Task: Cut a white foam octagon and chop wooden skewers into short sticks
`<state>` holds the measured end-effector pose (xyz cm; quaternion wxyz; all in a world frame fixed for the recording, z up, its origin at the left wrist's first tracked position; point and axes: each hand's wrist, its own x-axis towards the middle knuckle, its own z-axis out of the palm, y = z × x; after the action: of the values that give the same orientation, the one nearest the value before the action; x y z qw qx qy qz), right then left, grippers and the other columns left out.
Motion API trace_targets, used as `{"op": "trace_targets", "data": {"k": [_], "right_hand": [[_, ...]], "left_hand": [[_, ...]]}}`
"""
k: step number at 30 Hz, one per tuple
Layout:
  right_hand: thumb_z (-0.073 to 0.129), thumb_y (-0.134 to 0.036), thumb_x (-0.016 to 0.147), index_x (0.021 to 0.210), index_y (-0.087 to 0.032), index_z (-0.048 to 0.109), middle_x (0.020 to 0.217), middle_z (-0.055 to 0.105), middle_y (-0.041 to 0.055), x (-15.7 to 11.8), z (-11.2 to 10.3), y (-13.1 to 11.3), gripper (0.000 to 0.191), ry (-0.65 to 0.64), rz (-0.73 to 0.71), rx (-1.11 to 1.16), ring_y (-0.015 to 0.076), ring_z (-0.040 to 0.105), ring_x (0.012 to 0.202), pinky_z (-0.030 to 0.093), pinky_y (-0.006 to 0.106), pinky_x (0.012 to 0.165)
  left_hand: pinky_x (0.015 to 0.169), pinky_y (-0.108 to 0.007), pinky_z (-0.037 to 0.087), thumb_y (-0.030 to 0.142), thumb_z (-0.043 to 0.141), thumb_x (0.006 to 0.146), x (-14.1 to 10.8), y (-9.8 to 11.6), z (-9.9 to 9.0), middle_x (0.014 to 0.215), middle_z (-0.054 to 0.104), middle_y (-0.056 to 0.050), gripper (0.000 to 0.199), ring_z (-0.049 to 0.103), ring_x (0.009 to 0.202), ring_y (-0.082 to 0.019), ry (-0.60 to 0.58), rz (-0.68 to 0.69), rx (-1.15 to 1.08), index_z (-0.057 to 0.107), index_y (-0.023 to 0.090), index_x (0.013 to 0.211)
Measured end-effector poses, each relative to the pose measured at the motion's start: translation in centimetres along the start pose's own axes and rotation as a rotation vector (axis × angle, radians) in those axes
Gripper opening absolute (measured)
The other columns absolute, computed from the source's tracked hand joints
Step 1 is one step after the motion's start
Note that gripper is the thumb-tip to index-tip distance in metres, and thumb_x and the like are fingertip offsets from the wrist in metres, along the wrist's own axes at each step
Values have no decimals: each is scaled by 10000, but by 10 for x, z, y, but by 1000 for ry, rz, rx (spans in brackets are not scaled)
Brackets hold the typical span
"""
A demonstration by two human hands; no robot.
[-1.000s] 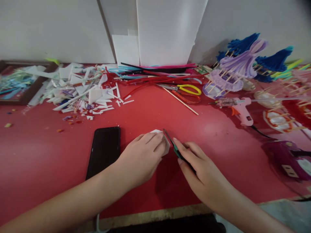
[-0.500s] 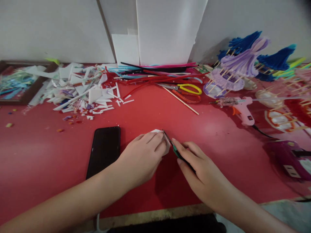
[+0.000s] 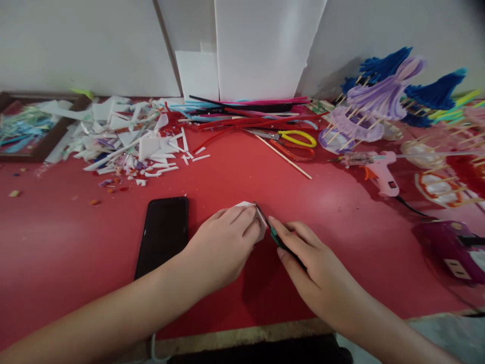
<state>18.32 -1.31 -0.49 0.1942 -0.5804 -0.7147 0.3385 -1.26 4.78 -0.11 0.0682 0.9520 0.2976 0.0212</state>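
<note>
My left hand (image 3: 229,242) is closed over a small white piece of foam board (image 3: 262,228), its fingers covering most of it. The piece sits at the middle of the red table (image 3: 227,177). In my right hand (image 3: 308,255) is a utility knife (image 3: 279,239) with a green and black handle. Its thin blade points up and left and lies along the right edge of the white piece. The index finger stretches along the handle. How deep the blade sits in the piece cannot be seen.
Left of my left hand lies a black phone (image 3: 162,232). White scraps (image 3: 147,146) are heaped at the back left, with pipe cleaners (image 3: 246,119) and yellow-handled pliers (image 3: 297,138) behind. Rightward are a pink glue gun (image 3: 385,172), small purple and blue carousel-like models (image 3: 379,101) and a purple box (image 3: 450,250).
Both hands, the knife and the white piece keep almost the same position. The whole view has shifted very slightly.
</note>
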Motion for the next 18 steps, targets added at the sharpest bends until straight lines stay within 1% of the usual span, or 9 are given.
{"op": "trace_targets", "data": {"k": [8,11,15,18], "right_hand": [[352,-187,949,1436,-197,406,1222,548,135,2,-4,0,490,-23,19,6,228,581,1128,525,420,930],[351,-192,947,1426,-181,423,1238,547,141,2,-6,-3,484,-21,30,-5,225,580,1137,529,398,927],[334,-194,941,1416,-160,438,1222,550,155,3,-6,-8,488,-30,49,-39,219,626,1041,561,374,852],[330,-183,928,1419,-164,435,1169,560,151,2,-5,-11,502,-32,53,-81,227,646,987,569,396,824]], "left_hand": [[1023,-458,475,144,500,890,0,-1,0,1311,551,-173,370,500,1258,-330,14,25,7,533,77,1253],[1025,-452,474,142,500,891,0,-1,1,1321,545,-171,366,502,1259,-328,12,25,3,537,86,1251],[1026,-458,473,132,491,891,1,0,1,1324,545,-181,378,500,1262,-331,-8,4,-1,526,74,1263],[1023,-463,476,128,501,877,1,1,1,1332,539,-181,386,499,1261,-336,0,-5,-2,528,73,1258]]}}
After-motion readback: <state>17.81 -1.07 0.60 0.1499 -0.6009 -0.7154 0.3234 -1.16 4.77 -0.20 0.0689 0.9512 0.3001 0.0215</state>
